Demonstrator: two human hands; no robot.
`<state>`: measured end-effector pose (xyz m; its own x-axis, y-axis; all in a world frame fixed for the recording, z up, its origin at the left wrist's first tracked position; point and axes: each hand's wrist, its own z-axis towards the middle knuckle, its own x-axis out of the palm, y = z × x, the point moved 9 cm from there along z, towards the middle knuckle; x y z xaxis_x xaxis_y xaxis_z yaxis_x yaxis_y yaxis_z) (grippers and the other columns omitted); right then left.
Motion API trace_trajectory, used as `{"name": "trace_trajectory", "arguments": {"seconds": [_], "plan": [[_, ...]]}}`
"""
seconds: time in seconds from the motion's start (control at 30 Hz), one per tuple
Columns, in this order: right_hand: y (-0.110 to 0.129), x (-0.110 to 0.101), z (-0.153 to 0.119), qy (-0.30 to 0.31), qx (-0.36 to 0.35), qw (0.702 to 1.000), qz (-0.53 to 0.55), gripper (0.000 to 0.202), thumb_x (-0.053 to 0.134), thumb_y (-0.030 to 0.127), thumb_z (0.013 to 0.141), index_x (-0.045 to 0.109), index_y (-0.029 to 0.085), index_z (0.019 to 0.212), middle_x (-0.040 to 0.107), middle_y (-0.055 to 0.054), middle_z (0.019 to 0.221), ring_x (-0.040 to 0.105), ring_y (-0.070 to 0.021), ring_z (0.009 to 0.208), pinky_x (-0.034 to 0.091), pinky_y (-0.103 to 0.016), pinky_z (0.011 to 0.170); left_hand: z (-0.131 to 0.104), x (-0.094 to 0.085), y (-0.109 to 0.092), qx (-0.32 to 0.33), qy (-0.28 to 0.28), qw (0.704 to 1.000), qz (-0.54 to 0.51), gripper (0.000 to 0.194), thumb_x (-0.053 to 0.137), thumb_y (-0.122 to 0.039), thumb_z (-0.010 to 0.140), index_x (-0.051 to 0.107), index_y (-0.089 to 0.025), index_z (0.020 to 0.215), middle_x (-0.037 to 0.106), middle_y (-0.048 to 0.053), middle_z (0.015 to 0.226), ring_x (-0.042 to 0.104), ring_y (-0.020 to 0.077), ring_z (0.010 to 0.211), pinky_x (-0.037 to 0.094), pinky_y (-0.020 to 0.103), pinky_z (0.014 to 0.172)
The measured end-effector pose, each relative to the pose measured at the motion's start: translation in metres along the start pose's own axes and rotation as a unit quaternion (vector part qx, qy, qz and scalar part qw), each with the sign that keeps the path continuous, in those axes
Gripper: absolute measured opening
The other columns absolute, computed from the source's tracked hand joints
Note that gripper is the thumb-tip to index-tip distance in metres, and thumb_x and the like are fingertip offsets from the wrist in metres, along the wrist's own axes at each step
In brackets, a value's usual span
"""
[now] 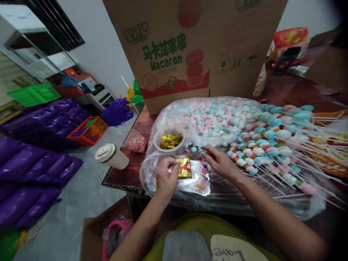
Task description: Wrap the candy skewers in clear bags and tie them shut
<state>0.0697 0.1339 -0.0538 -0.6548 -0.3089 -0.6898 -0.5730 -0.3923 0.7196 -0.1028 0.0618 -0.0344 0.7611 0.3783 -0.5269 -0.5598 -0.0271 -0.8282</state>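
Center frame, the left hand (165,178) pinches a gold packet (185,169) above a printed stack (203,185), while the right hand (221,164) hangs, fingers parted, near loose candies (193,149). A light grip on the packet's edge would likely best avoid creases.

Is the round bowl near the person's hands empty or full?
Partly filled: shiny gold strips lie heaped in the bowl, with bare inner wall showing around them.
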Motion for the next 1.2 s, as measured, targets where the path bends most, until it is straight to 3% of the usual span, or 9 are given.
{"name": "trace_trajectory", "arguments": {"seconds": [0.13, 0.3, 0.5, 0.7, 0.77, 0.87, 1.0, 1.1, 1.2], "plan": [[0.017, -0.031, -0.039, 0.005, -0.046, 0.980, 0.191, 0.060, 0.053, 0.045, 0.081, 0.036, 0.019, 0.133, 0.054, -0.010, 0.115, 0.055, -0.0184, 0.092, 0.046, -0.030, 0.076, -0.012, 0.041, -0.043, 0.041, 0.193, 0.978, -0.064, 0.014, 0.056, -0.029, 0.076, 0.055, -0.017, 0.069, 0.055, -0.002, 0.063, 0.051, 0.0114, 0.061, 0.041, 0.023, 0.060], [-0.007, -0.040, -0.060, -0.052, 0.030, 0.919, 0.390, 0.055, 0.061, 0.046, 0.072, 0.049, 0.019, 0.118, 0.058, -0.005, 0.091, 0.056, -0.0164, 0.077, 0.047, -0.027, 0.063, -0.019, 0.065, -0.060, 0.085, 0.236, 0.967, -0.030, 0.015, 0.055, -0.027, 0.079, 0.056, -0.016, 0.068, 0.057, -0.002, 0.063, 0.051, 0.0106, 0.061, 0.039, 0.021, 0.059], [-0.012, -0.042, -0.068, -0.141, 0.036, 0.976, 0.161, 0.032, 0.047, 0.042, 0.084, 0.057, 0.016, 0.069, 0.051, 0.001, 0.058, 0.048, -0.0113, 0.054, 0.040, -0.022, 0.050, -0.033, 0.076, -0.068, 0.229, 0.216, 0.947, 0.067, 0.017, 0.046, -0.025, 0.087, 0.057, -0.016, 0.078, 0.060, 0.002, 0.068, 0.054, 0.0131, 0.063, 0.040, 0.024, 0.061], [-0.064, -0.156, -0.107, -0.337, 0.119, 0.931, -0.070, 0.025, 0.050, 0.037, 0.082, 0.060, 0.015, 0.080, 0.059, -0.011, 0.080, 0.051, -0.0239, 0.081, 0.039, -0.036, 0.072, -0.030, 0.064, -0.075, 0.332, 0.111, 0.929, 0.121, 0.019, 0.043, -0.023, 0.088, 0.056, -0.017, 0.076, 0.061, 0.003, 0.068, 0.055, 0.0155, 0.066, 0.041, 0.027, 0.063], [-0.082, -0.166, -0.103, -0.233, 0.187, 0.902, -0.312, 0.027, 0.048, 0.035, 0.081, 0.063, 0.013, 0.076, 0.061, -0.015, 0.080, 0.054, -0.0263, 0.079, 0.039, -0.037, 0.069, -0.027, 0.061, -0.078, 0.339, 0.108, 0.931, 0.079, 0.015, 0.044, -0.022, 0.088, 0.057, -0.017, 0.082, 0.063, 0.003, 0.074, 0.057, 0.0150, 0.071, 0.043, 0.027, 0.067], [-0.106, -0.159, -0.096, -0.105, 0.219, 0.867, -0.434, 0.025, 0.047, 0.028, 0.080, 0.063, 0.013, 0.067, 0.063, -0.014, 0.069, 0.058, -0.0242, 0.065, 0.040, -0.033, 0.059, -0.028, 0.055, -0.085, 0.370, 0.086, 0.924, 0.037, 0.011, 0.049, -0.019, 0.086, 0.059, -0.018, 0.092, 0.065, 0.004, 0.085, 0.058, 0.0153, 0.082, 0.043, 0.029, 0.074], [-0.089, -0.163, -0.097, -0.128, 0.159, 0.892, -0.404, 0.030, 0.036, 0.024, 0.086, 0.062, 0.013, 0.076, 0.065, -0.014, 0.077, 0.060, -0.0220, 0.071, 0.044, -0.031, 0.062, -0.028, 0.049, -0.089, 0.396, 0.083, 0.914, 0.035, 0.013, 0.052, -0.015, 0.083, 0.059, -0.018, 0.094, 0.067, 0.004, 0.087, 0.058, 0.0155, 0.083, 0.042, 0.032, 0.077], [-0.035, -0.171, -0.107, -0.176, -0.028, 0.935, -0.307, 0.024, 0.039, 0.027, 0.088, 0.059, 0.015, 0.089, 0.066, -0.011, 0.084, 0.062, -0.0180, 0.076, 0.046, -0.025, 0.068, -0.024, 0.045, -0.090, 0.401, 0.083, 0.910, 0.066, 0.013, 0.052, -0.014, 0.082, 0.060, -0.018, 0.091, 0.067, 0.004, 0.088, 0.057, 0.0163, 0.082, 0.040, 0.034, 0.077], [0.016, -0.164, -0.125, -0.168, -0.200, 0.918, -0.298, 0.018, 0.042, 0.021, 0.088, 0.056, 0.018, 0.097, 0.066, -0.007, 0.080, 0.062, -0.0158, 0.071, 0.046, -0.023, 0.062, -0.023, 0.042, -0.094, 0.408, 0.088, 0.904, 0.087, 0.011, 0.051, -0.016, 0.082, 0.060, -0.018, 0.088, 0.068, 0.004, 0.086, 0.057, 0.0165, 0.080, 0.038, 0.035, 0.077]]}}
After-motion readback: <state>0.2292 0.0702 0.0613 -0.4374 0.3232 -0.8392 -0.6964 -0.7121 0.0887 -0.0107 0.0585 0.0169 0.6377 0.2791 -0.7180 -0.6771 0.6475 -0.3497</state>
